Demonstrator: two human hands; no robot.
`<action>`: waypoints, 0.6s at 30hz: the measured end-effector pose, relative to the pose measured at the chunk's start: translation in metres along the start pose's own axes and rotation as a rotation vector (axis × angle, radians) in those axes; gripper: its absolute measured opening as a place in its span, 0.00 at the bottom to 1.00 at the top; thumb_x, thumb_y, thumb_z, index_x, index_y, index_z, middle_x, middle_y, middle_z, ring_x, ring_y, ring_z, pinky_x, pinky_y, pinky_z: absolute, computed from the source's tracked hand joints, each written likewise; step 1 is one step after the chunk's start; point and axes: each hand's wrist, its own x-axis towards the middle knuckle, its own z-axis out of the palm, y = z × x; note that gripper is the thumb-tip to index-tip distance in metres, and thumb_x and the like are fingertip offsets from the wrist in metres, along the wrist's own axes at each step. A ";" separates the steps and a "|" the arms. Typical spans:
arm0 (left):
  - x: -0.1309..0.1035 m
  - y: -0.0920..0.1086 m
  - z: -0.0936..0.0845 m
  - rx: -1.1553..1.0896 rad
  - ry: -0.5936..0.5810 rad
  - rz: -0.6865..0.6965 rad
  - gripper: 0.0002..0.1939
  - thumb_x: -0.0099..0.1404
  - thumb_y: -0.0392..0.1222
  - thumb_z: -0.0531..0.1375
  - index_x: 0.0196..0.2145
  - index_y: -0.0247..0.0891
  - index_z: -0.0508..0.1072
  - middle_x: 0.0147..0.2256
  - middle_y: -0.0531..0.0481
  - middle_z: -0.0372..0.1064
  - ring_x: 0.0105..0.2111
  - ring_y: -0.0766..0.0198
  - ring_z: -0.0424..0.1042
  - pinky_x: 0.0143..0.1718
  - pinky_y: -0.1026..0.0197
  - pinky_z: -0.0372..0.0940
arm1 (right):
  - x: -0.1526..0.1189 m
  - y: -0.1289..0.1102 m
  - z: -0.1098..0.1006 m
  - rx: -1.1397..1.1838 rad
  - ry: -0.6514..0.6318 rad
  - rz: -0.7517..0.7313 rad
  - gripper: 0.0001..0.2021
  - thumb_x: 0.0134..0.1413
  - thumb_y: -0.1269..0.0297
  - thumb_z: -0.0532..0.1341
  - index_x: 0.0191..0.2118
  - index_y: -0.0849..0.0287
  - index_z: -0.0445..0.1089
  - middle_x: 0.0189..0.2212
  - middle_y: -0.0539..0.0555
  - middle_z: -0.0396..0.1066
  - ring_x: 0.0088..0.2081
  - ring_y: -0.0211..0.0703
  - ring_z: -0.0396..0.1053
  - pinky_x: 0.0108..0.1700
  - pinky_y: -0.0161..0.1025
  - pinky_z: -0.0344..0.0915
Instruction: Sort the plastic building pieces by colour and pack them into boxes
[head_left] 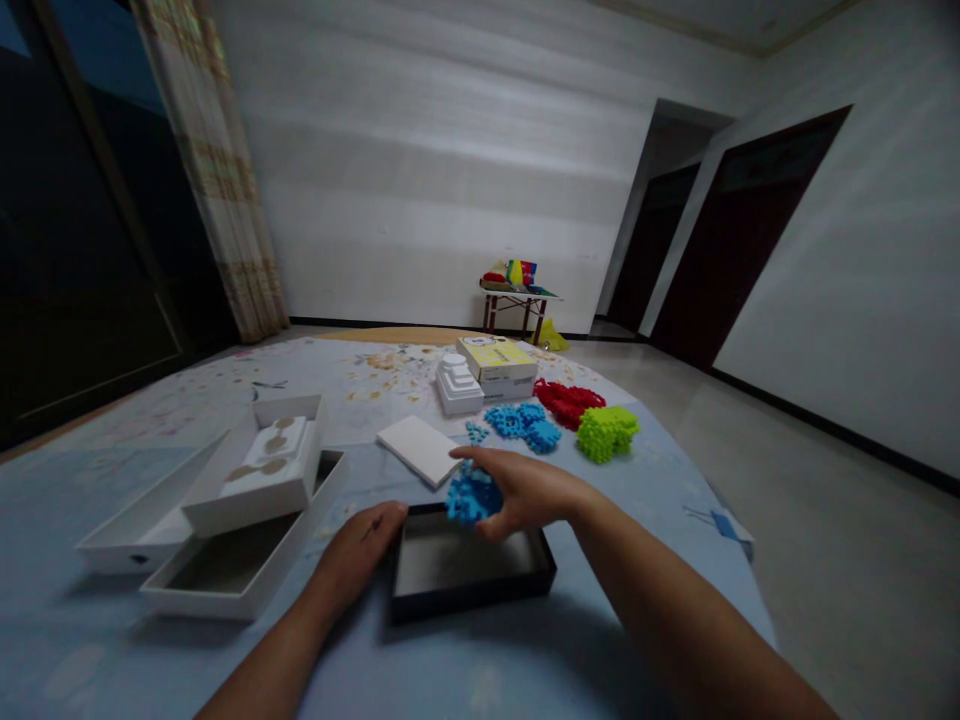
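A shallow black open box (472,595) with a pale inside lies in front of me. My left hand (367,545) is closed at its left wall, fingertips at the far left corner. Over the box, my right hand (525,490) grips a clump of blue plastic building pieces (471,495) between thumb and fingers. Part of the clump is hidden by the hand. Beyond it, more blue pieces (521,422) lie on the table, with a few small loose ones (476,432) nearer. Beside them are a lime green clump (607,433) and a red clump (570,402).
A white flat lid or slab (420,448) lies behind the black box. White boxes (217,600) are stacked at left, one holding a molded insert. A yellow-and-white box (499,368) and a tiered white piece (457,383) stand farther back. The cloth-covered table (360,390) curves away at right.
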 end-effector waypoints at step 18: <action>0.001 -0.002 0.001 0.015 -0.004 0.017 0.23 0.62 0.57 0.45 0.24 0.39 0.66 0.23 0.53 0.67 0.27 0.59 0.65 0.30 0.61 0.57 | 0.016 -0.031 0.030 -0.138 -0.173 0.042 0.50 0.35 0.57 0.69 0.64 0.61 0.45 0.58 0.66 0.58 0.57 0.58 0.59 0.54 0.46 0.59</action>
